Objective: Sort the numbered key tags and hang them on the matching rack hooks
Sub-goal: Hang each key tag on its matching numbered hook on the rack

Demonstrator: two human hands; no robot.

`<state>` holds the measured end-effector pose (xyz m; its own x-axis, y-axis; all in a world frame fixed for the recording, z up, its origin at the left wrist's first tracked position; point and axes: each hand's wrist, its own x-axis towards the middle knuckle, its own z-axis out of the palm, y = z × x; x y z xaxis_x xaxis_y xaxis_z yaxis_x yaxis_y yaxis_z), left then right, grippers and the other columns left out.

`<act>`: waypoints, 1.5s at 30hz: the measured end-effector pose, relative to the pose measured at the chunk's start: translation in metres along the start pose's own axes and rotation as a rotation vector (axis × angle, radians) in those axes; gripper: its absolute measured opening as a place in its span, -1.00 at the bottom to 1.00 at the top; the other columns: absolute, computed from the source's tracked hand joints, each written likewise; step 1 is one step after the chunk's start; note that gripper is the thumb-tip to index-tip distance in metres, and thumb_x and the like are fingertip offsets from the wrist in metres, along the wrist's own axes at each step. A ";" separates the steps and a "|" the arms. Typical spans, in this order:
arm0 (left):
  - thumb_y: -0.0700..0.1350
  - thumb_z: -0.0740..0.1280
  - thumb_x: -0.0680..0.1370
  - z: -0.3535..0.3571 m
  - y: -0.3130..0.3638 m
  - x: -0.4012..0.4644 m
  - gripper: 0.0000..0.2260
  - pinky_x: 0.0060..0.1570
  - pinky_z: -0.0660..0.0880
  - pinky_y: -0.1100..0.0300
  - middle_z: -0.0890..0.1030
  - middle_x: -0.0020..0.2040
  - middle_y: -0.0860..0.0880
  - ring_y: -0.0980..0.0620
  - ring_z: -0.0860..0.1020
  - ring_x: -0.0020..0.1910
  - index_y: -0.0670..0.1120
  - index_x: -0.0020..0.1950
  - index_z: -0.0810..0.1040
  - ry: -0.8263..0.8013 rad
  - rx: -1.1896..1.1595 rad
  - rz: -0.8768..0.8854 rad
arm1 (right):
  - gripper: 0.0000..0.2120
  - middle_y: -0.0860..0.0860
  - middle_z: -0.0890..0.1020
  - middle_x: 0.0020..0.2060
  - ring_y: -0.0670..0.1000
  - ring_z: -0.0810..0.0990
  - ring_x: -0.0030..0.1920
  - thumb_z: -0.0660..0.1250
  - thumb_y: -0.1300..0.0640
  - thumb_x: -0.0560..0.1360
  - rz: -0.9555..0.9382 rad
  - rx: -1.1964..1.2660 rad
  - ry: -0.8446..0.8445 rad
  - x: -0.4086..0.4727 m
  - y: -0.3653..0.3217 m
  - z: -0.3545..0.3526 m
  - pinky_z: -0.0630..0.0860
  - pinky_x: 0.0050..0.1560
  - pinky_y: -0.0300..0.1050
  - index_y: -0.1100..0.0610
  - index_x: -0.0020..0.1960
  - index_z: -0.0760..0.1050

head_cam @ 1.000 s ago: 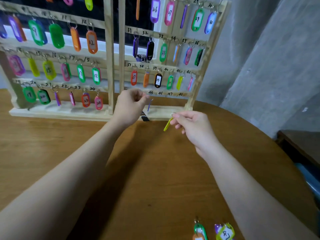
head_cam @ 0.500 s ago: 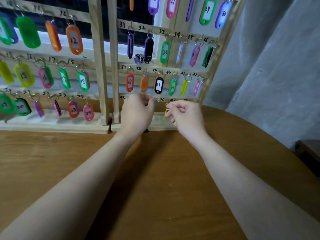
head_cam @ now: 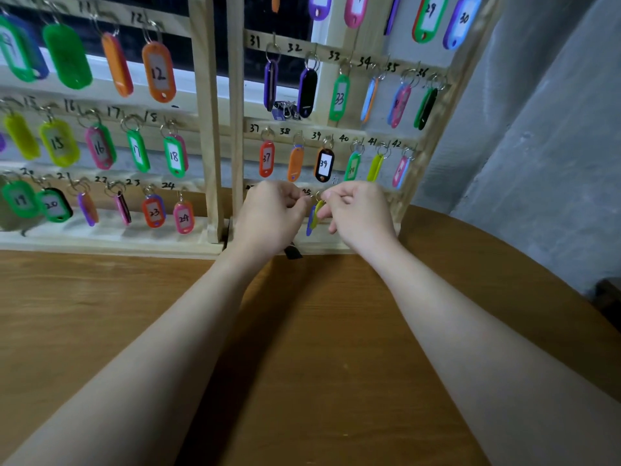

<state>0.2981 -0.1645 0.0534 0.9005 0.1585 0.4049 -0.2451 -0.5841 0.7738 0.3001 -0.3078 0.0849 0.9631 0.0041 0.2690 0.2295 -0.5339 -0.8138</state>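
1. You face a grey wall (head_cam: 554,129) that fills the scene from twelve to three o'clock.
2. A brown wooden table (head_cam: 100,314) spreads below you, its curved edge running off toward four o'clock.
3. A wooden key rack (head_cam: 210,129) stands upright at the table's far edge, at twelve o'clock, with numbered rows of coloured tags hanging from its hooks.
4. Your left hand (head_cam: 268,216) sits at the bottom row, fingers curled; what they pinch, you cannot tell.
5. Your right hand (head_cam: 361,213), just beside it at three o'clock, pinches a ring.
6. From that ring a yellow-green tag (head_cam: 317,213) hangs, long axis near vertical, at nine o'clock of your right fingertips; a blue tag (head_cam: 309,223) touches it.
7. The right hand is nearer; the hook near the "45" mark seems the target.
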 end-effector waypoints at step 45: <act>-0.19 0.41 0.54 -0.023 0.054 -0.239 -0.78 0.06 0.33 0.29 0.54 -0.16 0.11 0.17 0.49 -0.11 0.03 0.15 0.66 -0.768 -0.145 0.579 | -0.94 -0.17 0.54 0.05 -0.07 0.47 0.22 0.37 0.00 0.44 -0.038 -0.521 0.190 -0.345 0.051 -0.097 0.31 0.33 0.11 -0.06 -0.13 0.62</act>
<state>0.0608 -0.2155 0.0099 0.6034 -0.7151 0.3531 -0.7192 -0.2966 0.6284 -0.0343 -0.4187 0.0005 0.9024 -0.0950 0.4203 0.1174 -0.8843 -0.4519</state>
